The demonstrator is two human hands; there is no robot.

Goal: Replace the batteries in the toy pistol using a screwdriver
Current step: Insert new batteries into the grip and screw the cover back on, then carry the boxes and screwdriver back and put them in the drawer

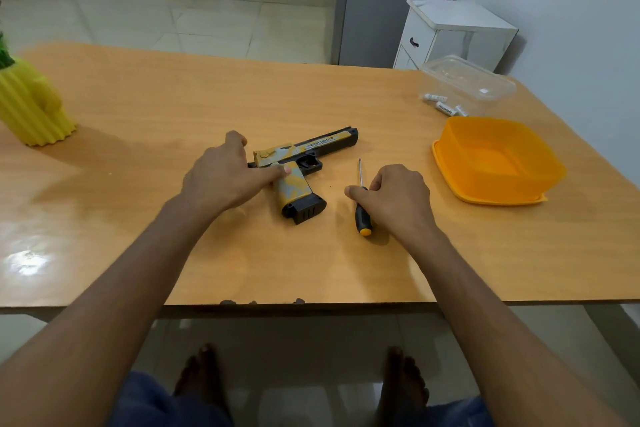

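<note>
While both forearms reach in over the near edge of the wooden table (138, 107), the toy pistol (304, 158) lies flat on its side around the middle of the surface, barrel pointing toward the right edge and slightly toward the far edge, grip angled back toward the near edge with its black magazine base nearest the person. Left hand (221, 173) rests at the rear of the pistol, fingers spread and fairly straight; thumb lies against the top of the yellow-grey grip, other fingers reach past the back of the slide. Not a closed grasp. Screwdriver (362, 204) lies just right of the pistol, apart from it, thin shaft pointing to the far edge, black handle with orange cap toward the near edge. Right hand (398, 198) sits over the handle, fingers curled down around its upper part, thumb tip beside the shaft base; tool appears flat on the surface. Orange container (498, 163), open, sits near the right edge on what looks like its lid. Beyond it, at the far right corner, a clear plastic container (467, 83) with white batteries (445, 107) lying at its near side. Yellow ribbed vase (33, 107) stands at the left edge. Bare feet visible below the near edge.
</note>
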